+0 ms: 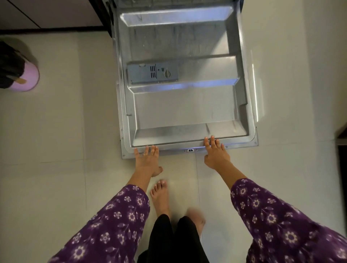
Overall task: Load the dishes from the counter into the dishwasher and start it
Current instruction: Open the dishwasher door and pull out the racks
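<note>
Pale tiled floor, kitchen; dark cabinet fronts run along the top left. The dishwasher door (185,105) is seen lying flat and open, its steel inner face turned up, the soap compartment (152,74) set into its left half. A sliver of wire rack (169,2) is made out at the top edge, too little to tell what it carries.

The left hand (147,156) and right hand (216,152) are laid on the door's near rim, one on each side of the latch (190,150). Neither grip is closed — fingers lie straight over the rim, thumbs hang below it, nothing is clamped. The even spacing is judged to share the door's weight so that it neither drops nor twists on its hinges.

No dishes and no bench are in view; they must lie outside the frame. Whether loading is not yet begun or already done — door about to be lifted — cannot be settled.

A pink bin (26,78) with a dark liner stands well apart to the left. A bare foot (160,199) is planted near the door's edge.
</note>
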Demonstrator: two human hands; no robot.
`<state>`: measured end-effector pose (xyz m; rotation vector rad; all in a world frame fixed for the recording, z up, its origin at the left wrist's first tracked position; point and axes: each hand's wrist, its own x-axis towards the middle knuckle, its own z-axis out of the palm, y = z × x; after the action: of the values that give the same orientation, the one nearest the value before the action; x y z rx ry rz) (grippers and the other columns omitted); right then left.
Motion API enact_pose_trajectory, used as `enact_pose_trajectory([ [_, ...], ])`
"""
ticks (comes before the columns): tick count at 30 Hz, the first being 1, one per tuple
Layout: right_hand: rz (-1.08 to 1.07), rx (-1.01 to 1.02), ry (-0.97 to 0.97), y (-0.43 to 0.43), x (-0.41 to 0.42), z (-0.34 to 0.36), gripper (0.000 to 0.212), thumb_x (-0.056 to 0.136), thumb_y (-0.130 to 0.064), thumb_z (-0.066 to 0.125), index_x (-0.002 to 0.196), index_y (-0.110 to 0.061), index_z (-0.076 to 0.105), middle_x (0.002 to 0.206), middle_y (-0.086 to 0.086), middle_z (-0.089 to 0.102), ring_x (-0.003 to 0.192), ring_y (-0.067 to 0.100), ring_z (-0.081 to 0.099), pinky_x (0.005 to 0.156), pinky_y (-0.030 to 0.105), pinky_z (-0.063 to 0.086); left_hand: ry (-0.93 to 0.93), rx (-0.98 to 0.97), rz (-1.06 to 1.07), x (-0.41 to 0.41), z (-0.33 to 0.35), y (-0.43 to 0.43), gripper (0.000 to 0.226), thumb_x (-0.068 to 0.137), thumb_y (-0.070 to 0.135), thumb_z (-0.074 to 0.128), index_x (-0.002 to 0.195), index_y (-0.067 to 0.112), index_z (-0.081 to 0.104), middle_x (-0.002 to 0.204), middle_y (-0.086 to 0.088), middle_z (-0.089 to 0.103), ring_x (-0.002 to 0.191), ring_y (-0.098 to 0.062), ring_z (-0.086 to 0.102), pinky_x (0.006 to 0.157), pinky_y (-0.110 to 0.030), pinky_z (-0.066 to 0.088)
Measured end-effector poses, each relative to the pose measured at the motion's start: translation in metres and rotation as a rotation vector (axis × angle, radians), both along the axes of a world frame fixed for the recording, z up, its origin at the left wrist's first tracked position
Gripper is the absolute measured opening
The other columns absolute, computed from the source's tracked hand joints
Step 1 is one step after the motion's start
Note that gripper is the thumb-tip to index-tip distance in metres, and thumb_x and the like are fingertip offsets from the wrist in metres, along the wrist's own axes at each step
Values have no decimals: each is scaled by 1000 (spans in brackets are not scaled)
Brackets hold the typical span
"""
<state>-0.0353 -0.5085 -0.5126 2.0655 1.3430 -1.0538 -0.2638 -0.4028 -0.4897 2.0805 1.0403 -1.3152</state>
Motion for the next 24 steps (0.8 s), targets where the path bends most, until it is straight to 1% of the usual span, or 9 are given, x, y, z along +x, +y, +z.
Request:
enact_pose_trajectory([
  [2, -11, -3, 18, 14, 4, 16, 70, 97, -21, 34, 150, -12, -11, 158, 11, -10, 146, 25, -3, 119, 39, 3, -54, 9, 32, 6, 16, 7, 87, 94, 50, 43, 151, 13, -12, 160, -5, -10, 147, -24, -6, 112, -60, -5],
  [4, -13, 56, 25, 35, 6, 34, 69, 98, -21, 32, 149, -11, -13, 158, 9, -12, 146, 23, -3, 119, 38, 3, -130, 37, 85, 17, 36, 23, 84, 95, 46, 44, 151, 13, -10, 160, -5, -6, 147, -23, -3, 114, -58, -4],
  [8, -36, 194, 35, 103, 14, 81, 70, 96, -20, 33, 149, -9, -11, 158, 9, -13, 146, 22, -5, 118, 37, 2, -261, 116, 154, 37, 81, 87, 81, 95, 40, 46, 152, 13, -5, 161, -5, -2, 148, -22, 1, 117, -54, -3],
  [11, -40, 284, 19, 159, 25, 118, 72, 96, -23, 37, 149, -8, -10, 158, 11, -11, 146, 24, -5, 118, 38, 3, -319, 164, 152, 50, 114, 141, 79, 95, 37, 45, 152, 12, -5, 160, -6, -2, 148, -23, 0, 117, -53, -2],
  [14, -41, 379, 21, 219, 41, 146, 74, 96, -23, 40, 149, -8, -8, 158, 10, -9, 146, 23, -4, 118, 37, 3, -370, 226, 138, 65, 140, 193, 78, 98, 36, 42, 151, 11, -8, 160, -7, -8, 147, -22, -5, 117, -50, -5],
  [18, -11, 466, 27, 304, 76, 168, 79, 94, -25, 47, 150, -7, -6, 157, 12, -10, 146, 24, -6, 119, 38, 5, -471, 285, 161, 93, 155, 258, 81, 97, 35, 47, 151, 13, -9, 160, -8, -9, 147, -22, -7, 118, -48, -4],
  [21, 27, 513, 7, 367, 103, 173, 81, 93, -22, 50, 149, -5, -6, 157, 14, -12, 146, 26, -7, 119, 38, 5, -506, 297, 144, 119, 155, 304, 86, 95, 33, 52, 151, 14, -10, 159, -9, -14, 147, -24, -8, 117, -48, -3],
  [24, 44, 534, -17, 431, 131, 162, 82, 93, -19, 51, 149, -6, -7, 157, 13, -14, 145, 26, -9, 118, 38, 3, -552, 404, 80, 150, 146, 355, 87, 94, 30, 54, 151, 12, -10, 159, -10, -14, 147, -26, -7, 117, -47, 1],
])
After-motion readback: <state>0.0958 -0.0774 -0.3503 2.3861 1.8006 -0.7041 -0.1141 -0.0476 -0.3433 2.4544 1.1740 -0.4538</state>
